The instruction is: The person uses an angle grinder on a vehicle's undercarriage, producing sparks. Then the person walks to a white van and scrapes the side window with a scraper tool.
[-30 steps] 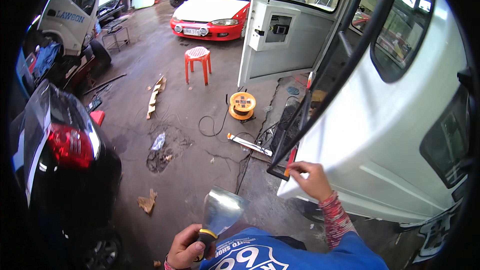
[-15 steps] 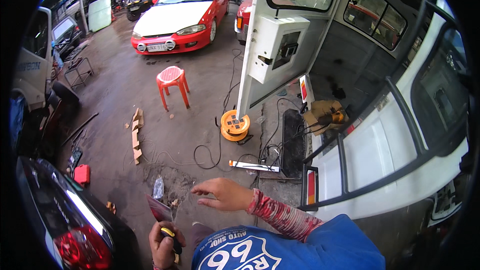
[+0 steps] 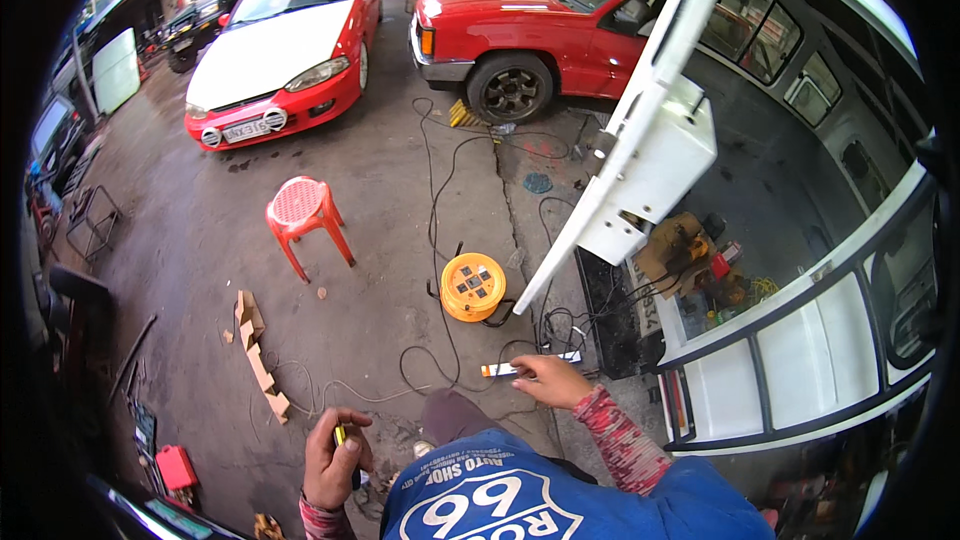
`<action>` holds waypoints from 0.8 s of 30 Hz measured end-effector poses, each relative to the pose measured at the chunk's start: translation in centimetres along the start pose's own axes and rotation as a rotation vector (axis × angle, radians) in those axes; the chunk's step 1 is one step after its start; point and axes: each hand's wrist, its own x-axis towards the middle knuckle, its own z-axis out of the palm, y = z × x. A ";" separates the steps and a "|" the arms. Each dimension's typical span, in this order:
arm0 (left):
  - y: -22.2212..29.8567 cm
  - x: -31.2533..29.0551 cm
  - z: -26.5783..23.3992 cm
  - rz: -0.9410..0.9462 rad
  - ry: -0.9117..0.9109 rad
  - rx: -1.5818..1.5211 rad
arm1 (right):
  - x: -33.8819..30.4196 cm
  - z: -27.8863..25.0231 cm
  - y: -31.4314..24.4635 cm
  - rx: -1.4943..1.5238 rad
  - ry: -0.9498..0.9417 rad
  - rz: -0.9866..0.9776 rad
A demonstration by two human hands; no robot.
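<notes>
Lit by soft daylight, brightest toward upper left. Dim inside open white van (image 3: 820,350); shadowed beneath red pickup truck (image 3: 600,60). Bowed and blackened toward fisheye rim. Mostly sharp near centre.

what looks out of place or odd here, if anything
A jagged cardboard strip lies loose on the floor, like litter. Cables trail in loops near the reel instead of being wound up. The left car's hood is also white against its red body.
</notes>
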 end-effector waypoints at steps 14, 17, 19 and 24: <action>6.3 44.8 -8.2 0.253 -0.526 0.784 | 32.8 -3.2 -0.3 0.195 0.108 0.122; 7.1 53.0 -11.0 0.113 -0.307 0.426 | 39.0 -6.6 -1.7 0.105 0.181 0.166; 7.1 58.0 -12.9 0.082 -0.293 0.246 | 43.0 -8.5 -2.0 0.071 0.191 0.196; 3.9 71.0 -15.5 0.005 -0.437 0.046 | 52.9 -11.2 0.5 0.073 0.303 0.264</action>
